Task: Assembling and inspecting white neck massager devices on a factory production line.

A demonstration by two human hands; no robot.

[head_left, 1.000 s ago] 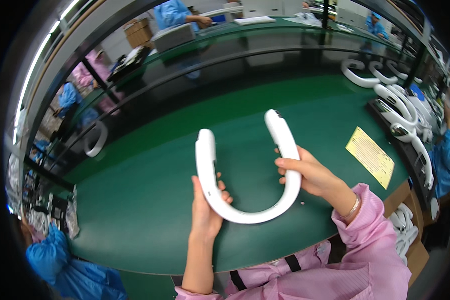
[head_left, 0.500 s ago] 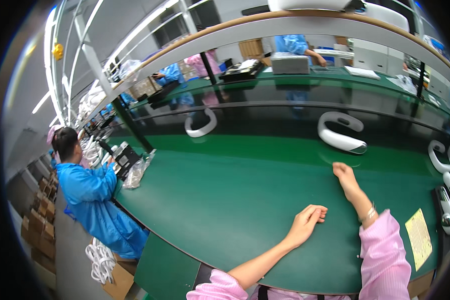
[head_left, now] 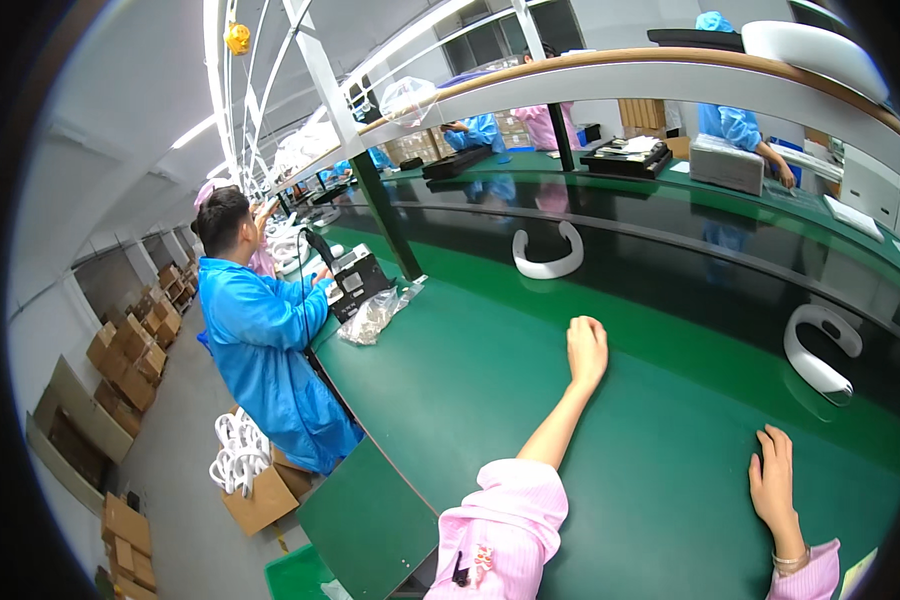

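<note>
My left hand [head_left: 588, 352] reaches forward over the green worktop [head_left: 660, 470]. Its fingers bend down and are mostly hidden behind the back of the hand; no object shows in it. Beyond it, and apart from it, a white U-shaped device [head_left: 550, 268], like a neck massager, rests on the dark belt with its opening facing away. My right hand [head_left: 772, 482] hovers low or rests at the right of the worktop, fingers stretched out and holding nothing. A second white device [head_left: 818, 372] of this kind lies beyond that hand, partly on the belt's near edge.
At the left a co-worker in a blue coat [head_left: 260, 320] stands by a black box [head_left: 358, 280] and a clear plastic bag [head_left: 372, 318]. A green post [head_left: 385, 220] rises from the worktop. Below the co-worker, a carton [head_left: 262, 502] holds several white devices. A shelf [head_left: 650, 75] spans overhead.
My view has swung left. My left hand has moved forward toward the U-shaped device, while my right hand has drawn back from the other device and its fingers have straightened.
</note>
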